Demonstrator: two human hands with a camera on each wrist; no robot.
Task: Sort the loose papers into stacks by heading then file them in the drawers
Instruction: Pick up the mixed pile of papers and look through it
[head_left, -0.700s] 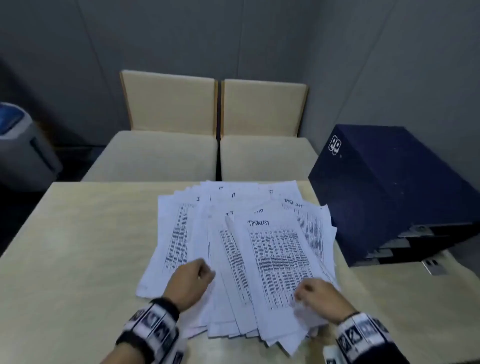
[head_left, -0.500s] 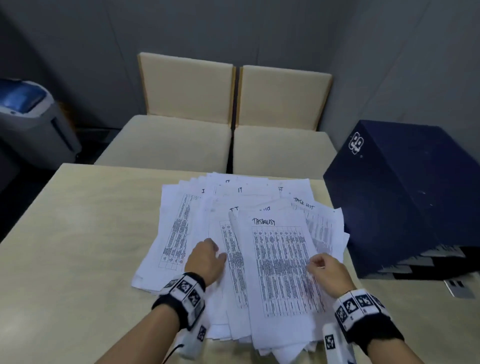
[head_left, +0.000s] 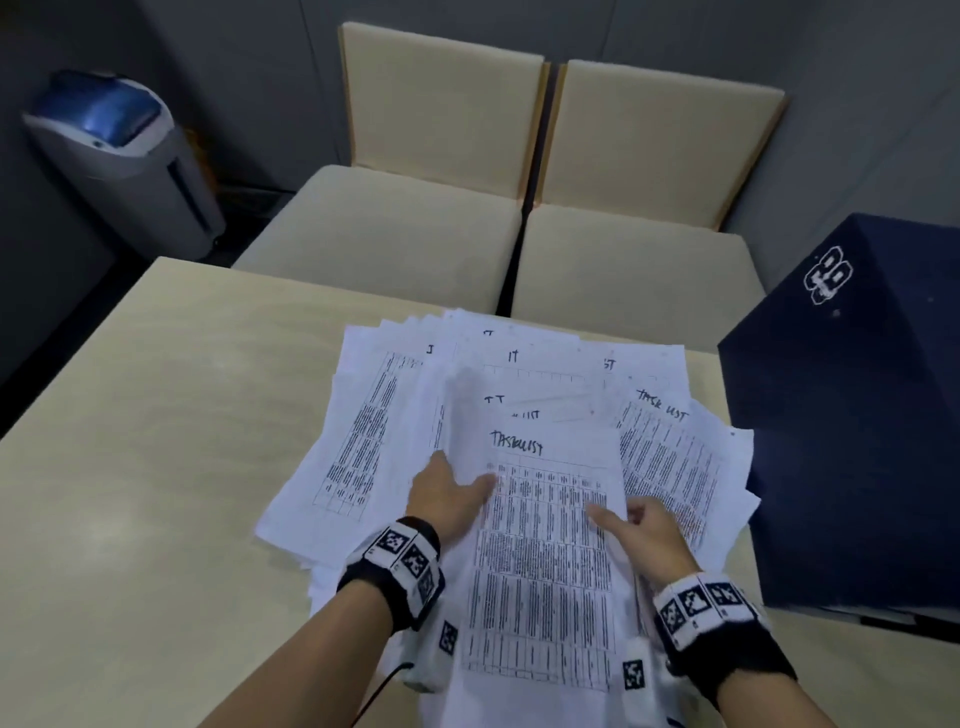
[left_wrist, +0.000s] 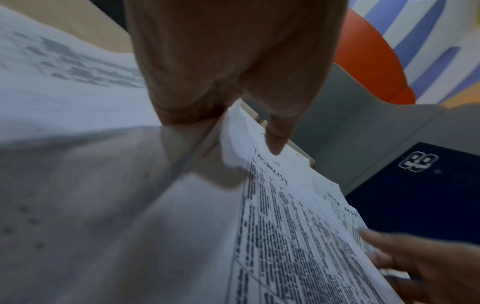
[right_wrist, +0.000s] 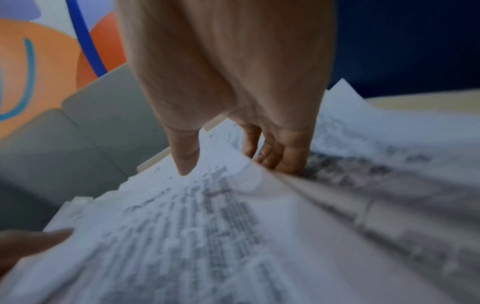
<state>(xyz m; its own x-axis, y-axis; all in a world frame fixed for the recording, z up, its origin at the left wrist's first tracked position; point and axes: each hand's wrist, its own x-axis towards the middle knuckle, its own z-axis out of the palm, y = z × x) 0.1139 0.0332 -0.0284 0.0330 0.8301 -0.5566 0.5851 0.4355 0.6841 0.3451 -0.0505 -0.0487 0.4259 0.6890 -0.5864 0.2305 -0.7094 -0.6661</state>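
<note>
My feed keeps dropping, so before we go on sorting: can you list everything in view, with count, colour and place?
Loose printed paper sheets: many, count unclear; white with black tables; fanned at the table's middle; handwritten headings such as IT and TASK LIST.
Top sheet headed TASKLIST: one; white; on the pile, nearest the person.
Light wooden table: one; pale beige; under everything.
Dark blue drawer box: one; navy with a white logo; right on the table.
Cushioned chairs: two; cream; behind the table.
Lidded bin: one; grey with a blue top; far left on the floor.
Left hand: holds the top sheet's left edge.
Right hand: holds its right edge.
</note>
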